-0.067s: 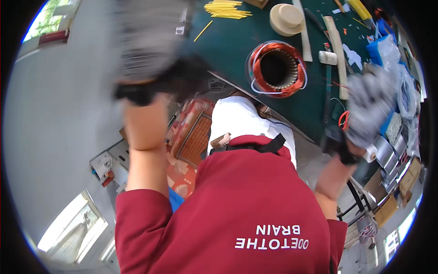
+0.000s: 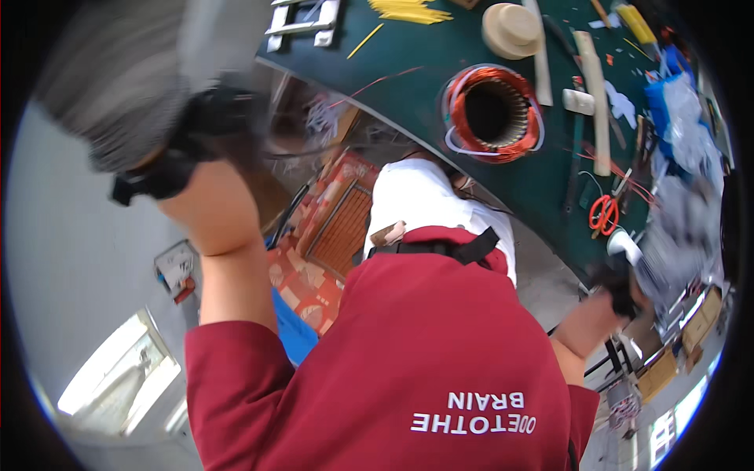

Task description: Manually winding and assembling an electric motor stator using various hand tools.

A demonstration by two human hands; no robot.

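Bright; I get glare off the window [image 2: 114,373], lower left. Left hand [image 2: 118,98] and right hand [image 2: 679,224] motion-smeared, perhaps too blurred to read. Edges bend, blacken.

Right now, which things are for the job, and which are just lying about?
Probably for the job:
- copper-wound ring on the green table
- red-handled scissors, near the blurred right hand
- yellow strips, maybe

Seemingly just lying about:
- white scrap
- clear plastic bag
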